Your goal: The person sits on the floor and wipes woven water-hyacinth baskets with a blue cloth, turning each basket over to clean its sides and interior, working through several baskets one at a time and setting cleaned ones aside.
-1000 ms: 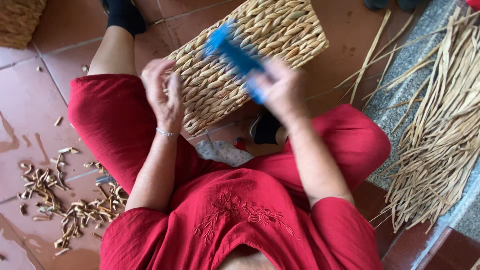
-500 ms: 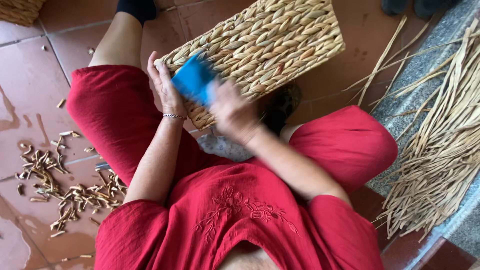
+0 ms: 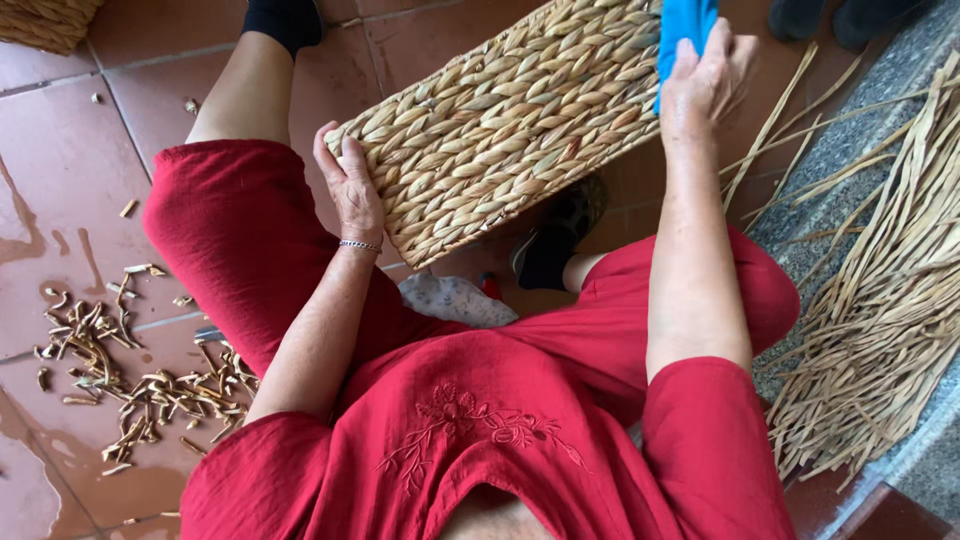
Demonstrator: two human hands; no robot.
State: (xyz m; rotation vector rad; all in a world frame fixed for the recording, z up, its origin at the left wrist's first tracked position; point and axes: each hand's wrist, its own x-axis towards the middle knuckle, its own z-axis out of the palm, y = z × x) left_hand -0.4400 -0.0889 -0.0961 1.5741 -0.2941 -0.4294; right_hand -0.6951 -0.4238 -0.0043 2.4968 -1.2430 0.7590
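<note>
A woven straw basket (image 3: 500,130) rests tilted over my knees, its plaited side facing up. My left hand (image 3: 350,185) grips its near left corner, thumb and fingers wrapped on the edge, a thin bracelet at the wrist. My right hand (image 3: 705,80) is at the basket's far right end, pressing a blue cloth (image 3: 685,25) against the weave. I sit in red clothes with both legs spread beneath the basket.
Long dried straw strands (image 3: 880,290) lie in a heap on a grey stone ledge at the right. Cut straw scraps (image 3: 130,380) litter the wet red floor tiles at the left. Another woven basket (image 3: 45,22) shows at the top left corner.
My right hand with the blue cloth has swept from the basket's left part, near my left hand, across to its far right end. My left hand stays on the corner.
</note>
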